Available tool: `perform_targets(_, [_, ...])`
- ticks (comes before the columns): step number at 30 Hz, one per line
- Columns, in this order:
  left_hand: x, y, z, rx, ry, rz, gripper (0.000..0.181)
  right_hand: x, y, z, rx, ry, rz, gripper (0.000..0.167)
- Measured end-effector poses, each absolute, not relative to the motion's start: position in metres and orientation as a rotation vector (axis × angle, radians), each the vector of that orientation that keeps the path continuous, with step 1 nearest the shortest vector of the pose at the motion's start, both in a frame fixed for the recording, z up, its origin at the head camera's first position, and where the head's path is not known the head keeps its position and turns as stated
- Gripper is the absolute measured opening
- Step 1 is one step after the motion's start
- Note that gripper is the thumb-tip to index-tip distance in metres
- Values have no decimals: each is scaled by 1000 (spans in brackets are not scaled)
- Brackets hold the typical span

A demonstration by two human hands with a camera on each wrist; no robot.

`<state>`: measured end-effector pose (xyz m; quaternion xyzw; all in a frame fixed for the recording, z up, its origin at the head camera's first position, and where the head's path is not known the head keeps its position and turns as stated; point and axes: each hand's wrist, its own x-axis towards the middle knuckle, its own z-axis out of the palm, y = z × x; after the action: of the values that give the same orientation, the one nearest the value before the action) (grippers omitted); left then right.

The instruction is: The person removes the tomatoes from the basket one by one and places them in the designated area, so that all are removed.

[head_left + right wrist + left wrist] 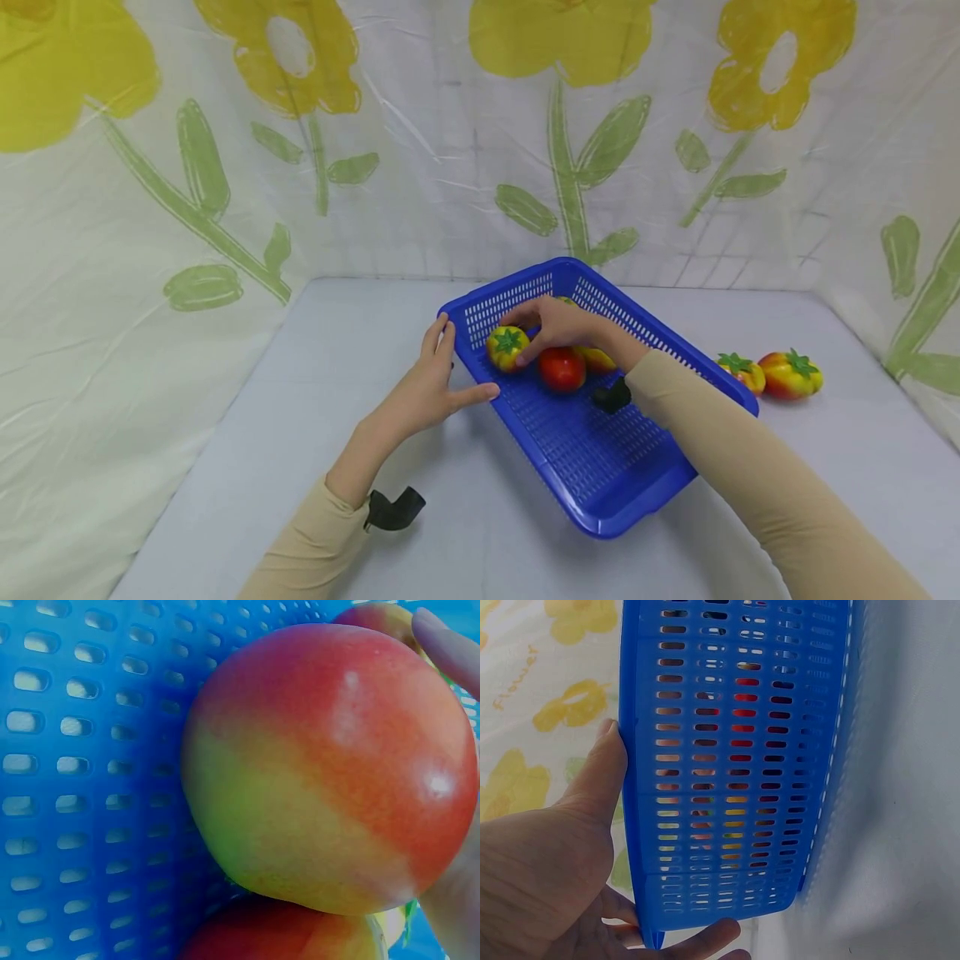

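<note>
A blue plastic basket (558,492) stands at an angle on the table. At its left corner my left hand (423,392) grips the rim, with the thumb along the near long side; the left wrist view shows fingers curled around the basket's corner. Inside, my right hand (558,323) holds a yellow-red fruit with a green leafy cap (507,346) between thumb and fingers, near the left end. Beside it lies a red fruit (562,371), seen large and red-green (330,772) in the right wrist view. A yellow fruit (597,360) is partly hidden by the right hand.
Outside the basket, two more fruits with green caps, one yellowish (742,372) and one red-yellow (790,375), lie on the table to the right. A white curtain with painted flowers (420,167) hangs behind the table.
</note>
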<state>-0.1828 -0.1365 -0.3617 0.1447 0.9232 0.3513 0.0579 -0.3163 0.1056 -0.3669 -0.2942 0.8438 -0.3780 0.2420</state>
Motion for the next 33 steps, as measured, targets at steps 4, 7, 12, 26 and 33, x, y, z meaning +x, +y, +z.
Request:
perform_targets(4, [-183,-136,-362,441,2804,1061,121,-317,104,-369,-850,2328,-975,65])
perform_targets(7, [-183,-136,-362,445,2807,1061,121,-316,103,-369,-869,2342,-956,66])
perform_targets(12, [-183,-136,-362,443,2805,1062,121,-314,104,-366,-852,2332,-976,67])
perform_targets(26, [-182,-135,-361,438,2797,1054,121,-316,113,-357,-834,2310,-1106,66])
perform_targets(33, [-182,-136,-360,437,2829,1011,120,-318,115,-354,-840,2300,-1140,69])
